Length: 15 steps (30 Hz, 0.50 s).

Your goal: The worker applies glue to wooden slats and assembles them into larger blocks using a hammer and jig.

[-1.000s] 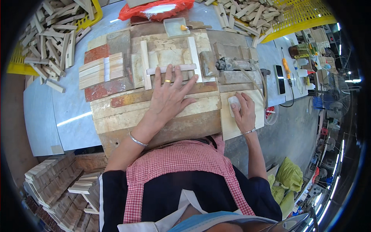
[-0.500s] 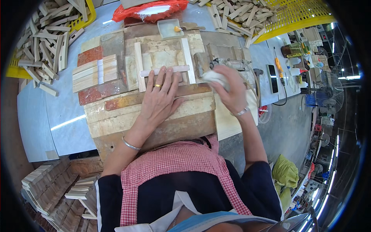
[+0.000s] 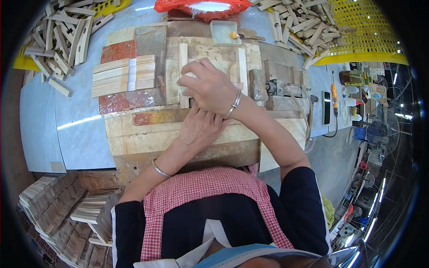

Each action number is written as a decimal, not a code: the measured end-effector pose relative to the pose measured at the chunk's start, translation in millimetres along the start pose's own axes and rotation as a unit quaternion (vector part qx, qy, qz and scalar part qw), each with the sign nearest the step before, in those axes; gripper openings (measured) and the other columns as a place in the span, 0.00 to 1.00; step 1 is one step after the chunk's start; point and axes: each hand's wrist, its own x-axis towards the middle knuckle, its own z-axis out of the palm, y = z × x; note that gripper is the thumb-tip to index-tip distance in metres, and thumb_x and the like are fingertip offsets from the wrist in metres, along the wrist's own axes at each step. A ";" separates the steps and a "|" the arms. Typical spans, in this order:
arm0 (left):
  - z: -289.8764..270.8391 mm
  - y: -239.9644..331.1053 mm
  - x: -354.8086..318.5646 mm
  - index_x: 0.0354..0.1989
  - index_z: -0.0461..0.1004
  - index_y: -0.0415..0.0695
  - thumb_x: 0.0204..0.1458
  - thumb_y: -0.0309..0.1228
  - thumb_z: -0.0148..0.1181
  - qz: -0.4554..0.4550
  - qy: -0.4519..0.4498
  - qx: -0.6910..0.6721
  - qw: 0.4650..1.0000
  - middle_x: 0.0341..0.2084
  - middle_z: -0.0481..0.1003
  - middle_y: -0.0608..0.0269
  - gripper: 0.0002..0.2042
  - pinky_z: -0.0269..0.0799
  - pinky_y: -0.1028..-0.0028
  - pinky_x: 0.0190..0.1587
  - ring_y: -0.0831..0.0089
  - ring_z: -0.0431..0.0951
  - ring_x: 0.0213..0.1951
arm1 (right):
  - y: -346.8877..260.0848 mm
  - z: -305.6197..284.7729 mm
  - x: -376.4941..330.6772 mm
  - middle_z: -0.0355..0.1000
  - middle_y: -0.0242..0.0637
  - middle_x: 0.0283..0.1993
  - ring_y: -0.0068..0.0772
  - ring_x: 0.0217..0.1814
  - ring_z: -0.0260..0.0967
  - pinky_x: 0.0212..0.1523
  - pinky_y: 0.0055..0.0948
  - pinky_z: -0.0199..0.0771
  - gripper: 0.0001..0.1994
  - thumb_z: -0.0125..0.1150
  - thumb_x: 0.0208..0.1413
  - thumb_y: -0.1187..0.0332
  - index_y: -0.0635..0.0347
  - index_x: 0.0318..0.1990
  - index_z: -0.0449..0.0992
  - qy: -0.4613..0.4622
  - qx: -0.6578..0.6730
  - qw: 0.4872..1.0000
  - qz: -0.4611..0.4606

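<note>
My right hand (image 3: 210, 87) is closed around a white wad, seemingly a rag (image 3: 183, 84), and presses it over the lower part of an upright wooden strip (image 3: 183, 53). Below it, my left hand (image 3: 202, 127) lies palm down, its fingers reaching forward under my right hand, their tips hidden. A second upright strip (image 3: 242, 67) stands parallel on the right. Of the short crosspiece (image 3: 240, 85) between the strips, only the right end shows. The strips rest on a stained wooden work board (image 3: 174, 123).
Several light wooden strips (image 3: 105, 76) lie side by side at left. A clear square dish (image 3: 219, 38) and red plastic bag (image 3: 178, 6) sit behind. A metal clamp-like device (image 3: 286, 88) is at right. Yellow baskets (image 3: 357, 58) with loose wood pieces stand at the back.
My right hand has swung left with the white wad, from beside the right strip to the left strip, crossing over my left hand. The left hand has drawn back slightly toward me.
</note>
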 end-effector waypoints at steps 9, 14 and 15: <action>-15.8 -0.7 16.1 0.50 0.68 0.34 0.47 0.39 0.59 0.034 0.036 0.029 0.998 0.50 0.69 0.45 0.25 0.60 0.56 0.59 0.53 0.66 0.57 | 27.7 -26.6 -17.1 0.68 0.41 0.42 0.43 0.44 0.67 0.42 0.36 0.71 0.11 0.63 0.48 0.67 0.59 0.38 0.74 0.137 0.003 0.980 0.147; -30.8 -13.0 40.4 0.47 0.70 0.35 0.49 0.35 0.58 0.035 0.041 0.016 0.998 0.46 0.70 0.51 0.19 0.63 0.60 0.53 0.56 0.69 0.51 | 21.0 -111.6 -142.8 0.71 0.40 0.40 0.35 0.43 0.69 0.44 0.30 0.68 0.11 0.61 0.51 0.67 0.60 0.41 0.74 0.180 0.079 0.907 0.371; -33.3 -18.4 48.2 0.44 0.71 0.36 0.49 0.33 0.57 0.036 0.053 0.038 0.997 0.43 0.71 0.53 0.16 0.64 0.61 0.49 0.57 0.70 0.47 | 15.9 -117.7 -166.6 0.71 0.40 0.40 0.34 0.44 0.69 0.44 0.29 0.67 0.11 0.60 0.51 0.67 0.60 0.42 0.74 0.182 0.079 0.897 0.395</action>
